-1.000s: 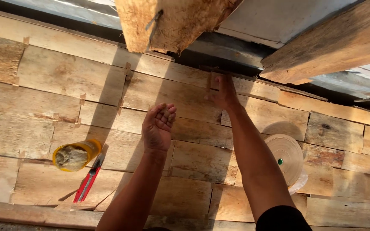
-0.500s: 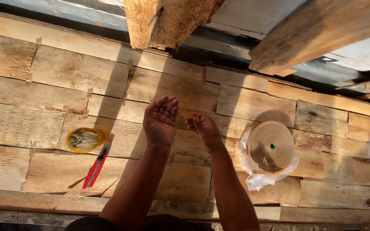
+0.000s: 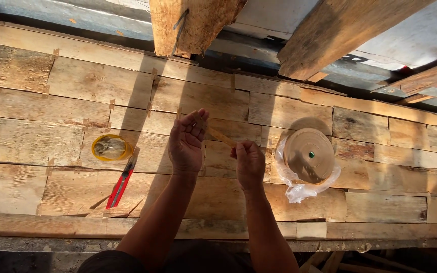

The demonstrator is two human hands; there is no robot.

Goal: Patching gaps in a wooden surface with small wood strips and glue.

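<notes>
A: Where is the paper tape strip [image 3: 217,134]?
B: Left of the tape roll [image 3: 309,154]. The left hand [image 3: 187,144] and right hand [image 3: 249,163] pinch its ends.
A: Is it heavy?
B: No, probably light and bendy. Hold the ends.

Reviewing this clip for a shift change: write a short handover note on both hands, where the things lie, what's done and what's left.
Left hand and right hand pinch a short tan tape strip stretched between them above the veneer sheets.
Tape roll lies on clear plastic to the right; yellow dish and red cutter lie to the left.
Done: many seams already carry short tape pieces.
Left: this strip is not yet stuck down.
</notes>
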